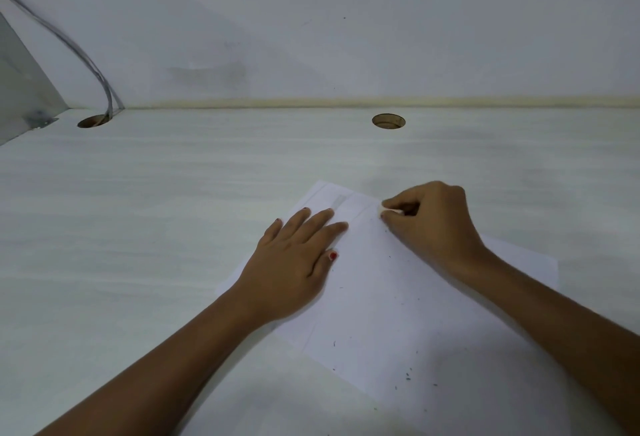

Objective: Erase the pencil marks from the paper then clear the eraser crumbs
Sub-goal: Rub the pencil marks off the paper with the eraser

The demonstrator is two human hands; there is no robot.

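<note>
While left hand [294, 262] steadies paper [391, 297], right hand [433, 224] pinches eraser [389, 210].

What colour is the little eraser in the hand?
White. The eraser, pinched by the right hand, shows in the head view.

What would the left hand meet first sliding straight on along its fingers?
The grey pencil-shaded patch just ahead of the left hand, then the far edge of the white paper sheet. The right hand, pinching a white eraser, looks right of that line.
</note>
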